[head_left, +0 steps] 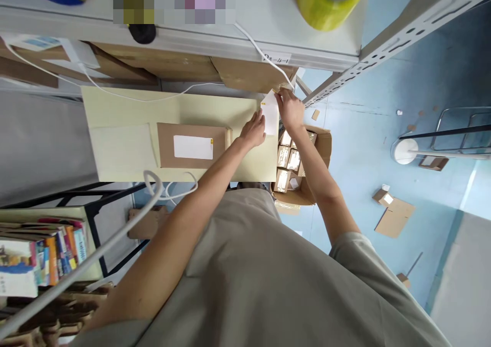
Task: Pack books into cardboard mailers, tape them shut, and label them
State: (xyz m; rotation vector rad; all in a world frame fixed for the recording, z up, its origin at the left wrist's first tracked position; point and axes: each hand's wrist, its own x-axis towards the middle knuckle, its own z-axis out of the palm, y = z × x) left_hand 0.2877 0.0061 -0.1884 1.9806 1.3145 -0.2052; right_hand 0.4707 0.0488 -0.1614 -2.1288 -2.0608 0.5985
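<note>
A white label sheet (pixel 271 121) with small yellow marks lies near the right end of the cream tabletop (pixel 215 113). At its upper right corner, my right hand (pixel 290 111) is closed, the fingertips pinching the sheet. My left hand (pixel 253 130) rests by the sheet's left edge, fingers stretched out and touching it. Left of that hand sits a brown cardboard box (pixel 166 145) bearing a white label (pixel 193 147) with a yellow mark. Farther left, a pale flat sheet (pixel 125 147) lies on the tabletop.
An open carton (pixel 324 145) with several small taped boxes stands below the table's right end. A shelf (pixel 268 9) above carries a yellow tape roll (pixel 332 4). A white cable (pixel 180 93) crosses the table's back. Books (pixel 57 245) stand at lower left; cardboard (pixel 395 217) lies on the floor.
</note>
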